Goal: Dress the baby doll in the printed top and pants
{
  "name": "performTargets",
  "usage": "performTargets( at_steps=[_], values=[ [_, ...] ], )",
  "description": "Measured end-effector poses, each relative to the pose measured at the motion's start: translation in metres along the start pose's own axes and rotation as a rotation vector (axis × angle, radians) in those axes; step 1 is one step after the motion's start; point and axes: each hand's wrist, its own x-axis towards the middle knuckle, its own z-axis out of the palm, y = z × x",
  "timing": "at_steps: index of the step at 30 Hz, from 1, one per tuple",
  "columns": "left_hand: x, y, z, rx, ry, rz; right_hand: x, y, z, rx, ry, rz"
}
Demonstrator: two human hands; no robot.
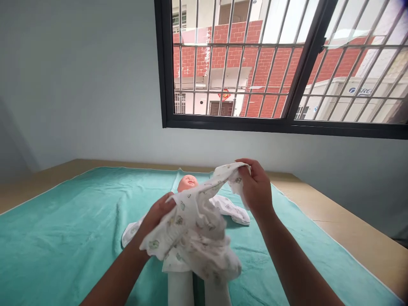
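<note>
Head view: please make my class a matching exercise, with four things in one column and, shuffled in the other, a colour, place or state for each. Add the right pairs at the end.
Column one
1. Cloth
2. Doll
3. Blanket
4. Window

Column two
A. Teal, spread out
B. Black-framed, with bars beyond the glass
C. Held up between the left hand and right hand
D. Lying on its back, partly hidden

Right pairs: 1-C, 2-D, 3-A, 4-B

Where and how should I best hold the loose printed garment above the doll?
Likely grip the printed garment at both ends of its drawn-out upper edge, left hand and right hand from opposite sides; the rest hangs bunched below.
</note>
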Motion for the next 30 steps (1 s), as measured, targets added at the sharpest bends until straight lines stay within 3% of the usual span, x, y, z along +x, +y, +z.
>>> performTargets(
  at_steps=[5,8,12,17,22,25,28,30],
  values=[
    [0.026,0.05,0.006,0.2,0.012,0.072,0.018,0.017,-0.019,-0.105,0.02,-0.044],
    [0.032,0.06,0.004,0.336,0.139,0.208,0.017,0.016,-0.02,-0.074,-0.015,-0.078],
    [0.037,0.047,-0.003,0.719,0.326,0.344,0.015,0.027,-0.015,-0.092,-0.081,-0.079],
    [0.05,0.021,-0.013,1.054,0.383,0.343,0.014,0.052,-0.006,-0.168,-0.196,-0.121],
    [0.057,0.014,-0.019,1.399,0.411,0.468,0.002,0.043,0.003,-0.265,-0.423,-0.132],
    [0.051,0.019,-0.016,1.427,0.345,0.415,-0.01,0.032,0.01,-0.201,-0.595,-0.101],
    [0.044,0.021,-0.017,1.387,0.086,0.222,-0.025,0.026,0.02,-0.11,-0.827,-0.169],
    [0.042,0.019,-0.02,1.409,-0.071,0.096,-0.034,0.025,0.027,-0.101,-0.893,-0.243]
  ],
)
